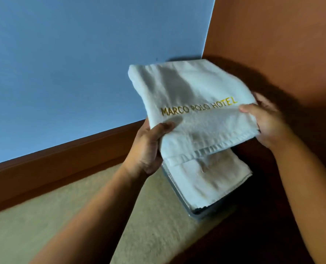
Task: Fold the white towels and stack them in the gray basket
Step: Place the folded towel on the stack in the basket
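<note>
1. Above the basket [195,215], head view: one folded towel [192,92] held by two hands, and one stack of towels [206,180] in the basket.
2. The held towel's long axis runs away from the person toward the wall [82,63], with gold lettering across it.
3. The left hand [148,147] and right hand [269,122] grip opposite edges, thumbs on top.
4. The basket is mostly hidden, and the number of towels in the stack is unclear.

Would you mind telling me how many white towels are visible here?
2: one folded white embroidered towel held by left hand and right hand; one folded white towel below in the gray basket; others may hide underneath.
</note>
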`<action>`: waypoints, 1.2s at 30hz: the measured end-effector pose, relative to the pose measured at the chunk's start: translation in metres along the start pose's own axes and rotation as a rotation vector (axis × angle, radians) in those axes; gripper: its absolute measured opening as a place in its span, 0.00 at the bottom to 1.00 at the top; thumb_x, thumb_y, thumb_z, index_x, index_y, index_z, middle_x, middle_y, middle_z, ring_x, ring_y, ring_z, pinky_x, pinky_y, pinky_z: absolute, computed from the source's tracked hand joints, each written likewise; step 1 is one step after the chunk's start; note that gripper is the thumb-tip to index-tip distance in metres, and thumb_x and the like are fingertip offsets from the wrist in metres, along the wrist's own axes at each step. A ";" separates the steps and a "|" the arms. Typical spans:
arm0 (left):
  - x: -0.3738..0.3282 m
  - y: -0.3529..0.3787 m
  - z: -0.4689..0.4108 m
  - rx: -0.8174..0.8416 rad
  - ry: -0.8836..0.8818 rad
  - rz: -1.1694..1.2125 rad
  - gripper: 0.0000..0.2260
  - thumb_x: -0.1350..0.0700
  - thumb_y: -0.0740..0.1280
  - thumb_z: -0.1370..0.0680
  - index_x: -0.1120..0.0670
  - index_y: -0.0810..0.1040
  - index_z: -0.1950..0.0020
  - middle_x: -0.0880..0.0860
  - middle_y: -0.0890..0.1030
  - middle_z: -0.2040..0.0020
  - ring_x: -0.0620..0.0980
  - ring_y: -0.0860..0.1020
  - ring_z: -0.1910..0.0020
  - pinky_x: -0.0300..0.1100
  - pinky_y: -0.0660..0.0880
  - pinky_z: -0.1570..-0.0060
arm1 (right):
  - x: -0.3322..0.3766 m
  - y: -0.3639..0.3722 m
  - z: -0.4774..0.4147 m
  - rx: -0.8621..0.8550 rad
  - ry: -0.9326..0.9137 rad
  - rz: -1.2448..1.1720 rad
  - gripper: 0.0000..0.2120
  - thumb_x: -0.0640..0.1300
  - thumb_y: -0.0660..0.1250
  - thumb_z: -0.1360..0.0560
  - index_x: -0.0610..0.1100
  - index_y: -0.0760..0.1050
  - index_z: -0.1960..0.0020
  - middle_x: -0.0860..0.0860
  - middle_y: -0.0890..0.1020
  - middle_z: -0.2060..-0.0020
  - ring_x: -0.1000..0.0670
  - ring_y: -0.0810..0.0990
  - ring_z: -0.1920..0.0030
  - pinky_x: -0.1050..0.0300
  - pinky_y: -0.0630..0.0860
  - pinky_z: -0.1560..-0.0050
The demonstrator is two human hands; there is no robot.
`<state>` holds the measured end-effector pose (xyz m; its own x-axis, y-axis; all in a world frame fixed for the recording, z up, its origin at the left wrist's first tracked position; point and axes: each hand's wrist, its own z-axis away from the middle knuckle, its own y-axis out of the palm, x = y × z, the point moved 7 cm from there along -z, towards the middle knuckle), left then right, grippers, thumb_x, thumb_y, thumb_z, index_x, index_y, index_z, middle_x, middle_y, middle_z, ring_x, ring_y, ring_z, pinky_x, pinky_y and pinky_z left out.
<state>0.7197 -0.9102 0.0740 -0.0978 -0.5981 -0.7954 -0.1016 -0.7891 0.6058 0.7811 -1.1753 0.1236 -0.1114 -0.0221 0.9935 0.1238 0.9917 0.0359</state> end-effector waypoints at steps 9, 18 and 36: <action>0.234 -0.022 0.004 -0.265 -0.464 -0.115 0.13 0.69 0.65 0.22 0.60 0.78 0.39 0.67 0.82 0.45 0.62 0.82 0.55 0.50 0.79 0.60 | -0.214 -0.115 -0.011 -0.023 0.338 0.766 0.23 0.37 0.70 0.24 0.36 0.70 0.30 0.39 0.77 0.36 0.39 0.77 0.39 0.52 0.71 0.41; 0.179 -0.038 -0.062 -0.440 -0.373 -0.201 0.17 0.56 0.75 0.25 0.57 0.76 0.38 0.59 0.85 0.46 0.60 0.84 0.47 0.51 0.83 0.58 | -0.230 -0.122 -0.018 -0.170 0.303 0.784 0.27 0.43 0.69 0.22 0.39 0.67 0.26 0.37 0.74 0.33 0.37 0.74 0.35 0.45 0.70 0.36; 0.137 0.010 -0.116 -0.355 0.331 -1.671 0.38 0.44 0.65 0.22 0.47 0.49 0.17 0.55 0.43 0.17 0.57 0.44 0.19 0.57 0.45 0.22 | -0.187 -0.091 0.033 -0.178 -0.148 1.288 0.30 0.53 0.68 0.29 0.51 0.72 0.28 0.43 0.70 0.28 0.38 0.68 0.29 0.37 0.62 0.31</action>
<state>0.8199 -1.0165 -0.0310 0.0718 0.8602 -0.5049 0.3352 -0.4976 -0.8001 0.7581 -1.2575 -0.0687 0.0785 0.9492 0.3047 0.3489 0.2602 -0.9003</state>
